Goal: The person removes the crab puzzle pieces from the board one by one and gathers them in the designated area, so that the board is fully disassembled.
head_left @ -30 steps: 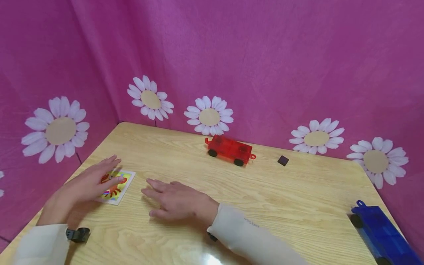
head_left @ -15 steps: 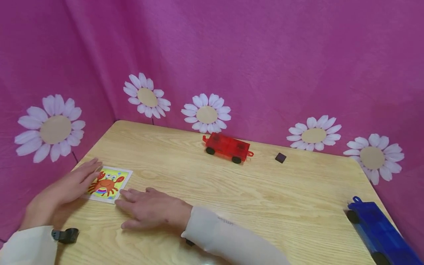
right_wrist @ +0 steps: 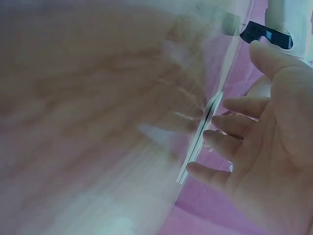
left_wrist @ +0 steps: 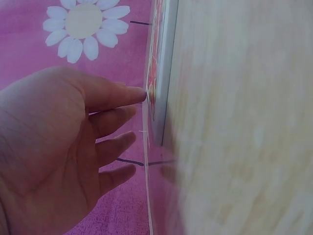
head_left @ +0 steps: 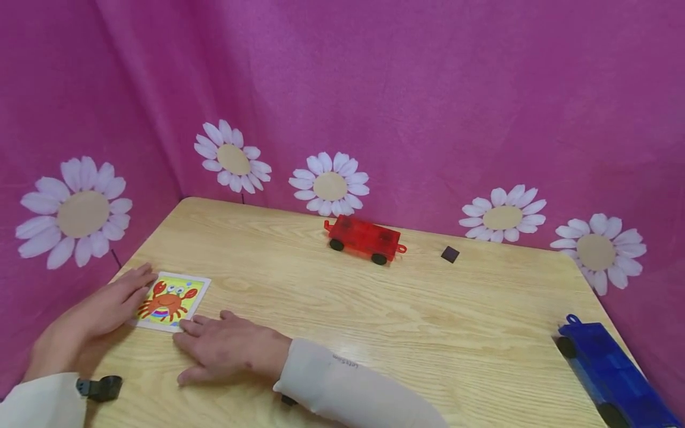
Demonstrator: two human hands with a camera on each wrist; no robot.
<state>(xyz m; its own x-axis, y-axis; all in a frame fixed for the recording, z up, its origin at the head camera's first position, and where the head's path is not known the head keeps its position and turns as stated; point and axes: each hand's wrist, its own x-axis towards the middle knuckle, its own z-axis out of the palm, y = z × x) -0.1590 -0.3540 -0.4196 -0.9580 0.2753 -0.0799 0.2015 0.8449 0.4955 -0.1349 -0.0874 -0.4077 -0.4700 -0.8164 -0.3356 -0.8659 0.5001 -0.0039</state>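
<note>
A square tile (head_left: pixel 167 300) with a white border and a red crab picture on yellow lies flat at the left of the table. My left hand (head_left: pixel 101 312) is at its left edge with fingers extended. In the left wrist view, the tip of the index finger meets the edge of the tile (left_wrist: pixel 168 73). From the other side my right hand (head_left: pixel 227 348) reaches in, palm down, its fingertips at the tile's lower right corner. Seen edge-on in the right wrist view, the tile (right_wrist: pixel 199 134) is close to the spread right fingers.
A red toy wagon (head_left: pixel 365 239) on black wheels stands near the table's back edge, with a small dark square (head_left: pixel 450 254) to its right. A blue toy wagon (head_left: pixel 610 368) is at the right edge. Pink cloth (head_left: pixel 407 107) with printed daisies hangs behind and beside the table.
My left hand has drawn left, uncovering the crab picture. The right hand has moved left until its fingertips reach the tile. The tile shows no clear movement on the table.
</note>
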